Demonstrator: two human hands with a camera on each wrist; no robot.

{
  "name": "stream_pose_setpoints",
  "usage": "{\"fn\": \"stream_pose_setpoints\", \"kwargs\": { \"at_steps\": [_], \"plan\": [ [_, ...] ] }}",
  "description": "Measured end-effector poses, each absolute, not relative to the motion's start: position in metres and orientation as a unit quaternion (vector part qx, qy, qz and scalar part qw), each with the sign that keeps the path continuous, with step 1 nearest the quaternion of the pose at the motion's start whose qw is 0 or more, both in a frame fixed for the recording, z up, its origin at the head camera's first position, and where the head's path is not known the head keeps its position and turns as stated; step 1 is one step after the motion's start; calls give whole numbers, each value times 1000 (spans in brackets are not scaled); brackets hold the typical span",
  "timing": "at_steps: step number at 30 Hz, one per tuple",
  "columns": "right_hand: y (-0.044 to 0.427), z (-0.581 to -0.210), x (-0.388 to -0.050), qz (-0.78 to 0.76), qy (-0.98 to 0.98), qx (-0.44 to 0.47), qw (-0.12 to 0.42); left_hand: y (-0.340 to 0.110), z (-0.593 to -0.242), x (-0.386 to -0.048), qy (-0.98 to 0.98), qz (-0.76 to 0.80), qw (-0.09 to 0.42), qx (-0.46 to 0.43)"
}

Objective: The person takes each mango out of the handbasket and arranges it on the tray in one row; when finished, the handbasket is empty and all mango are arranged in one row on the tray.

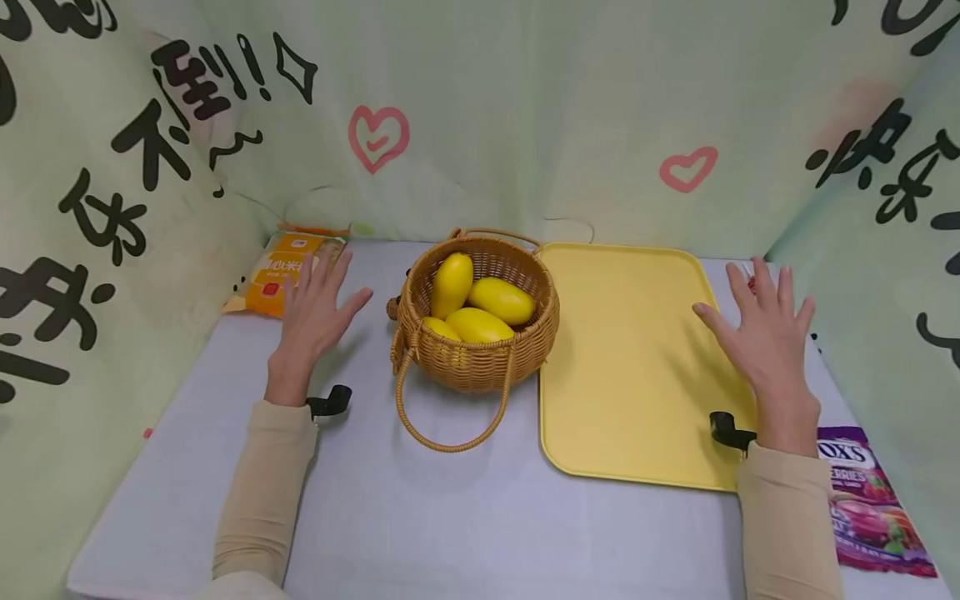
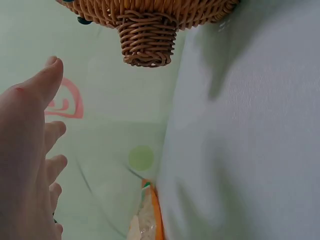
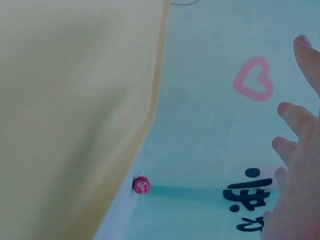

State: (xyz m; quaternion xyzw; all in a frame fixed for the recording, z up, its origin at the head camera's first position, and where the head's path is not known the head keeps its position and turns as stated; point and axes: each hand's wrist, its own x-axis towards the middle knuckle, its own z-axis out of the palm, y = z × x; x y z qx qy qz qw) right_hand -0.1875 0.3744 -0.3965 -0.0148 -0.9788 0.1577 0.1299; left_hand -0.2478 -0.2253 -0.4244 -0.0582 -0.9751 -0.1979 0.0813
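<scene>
Both bare hands held out empty, a basket of yellow fruit between them.
The left hand (image 1: 311, 325) is raised with fingers spread, near the orange bag (image 1: 279, 275); the right hand (image 1: 768, 337), also spread and holding nothing, hovers over the right edge of the yellow tray (image 1: 615, 375). The wicker basket (image 1: 472, 371) stands on the counter (image 1: 480, 533) just beside the tray's left edge, at least four pieces of yellow fruit (image 1: 500, 301) inside, its front handle folded down. With nothing gripped, this looks like a ready pose rather than handling under way. Reaching the fruit would, I judge, call for bringing a hand inward over the rim, then curling the fingers round one piece.
</scene>
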Motion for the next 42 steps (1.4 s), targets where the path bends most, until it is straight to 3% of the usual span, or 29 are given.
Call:
{"fn": "stream_pose_setpoints", "kwargs": {
  "at_steps": [8,24,42],
  "plan": [
    [356,-381,-198,172,-975,11,143,-217,-420,-249,-969,-213,104,-66],
    [320,-367,-210,196,-968,54,146,-192,-412,-247,-934,-324,98,-111],
    [264,-368,-233,263,-947,115,140,-152,-413,-251,-856,-491,16,-162]
  ]
}}
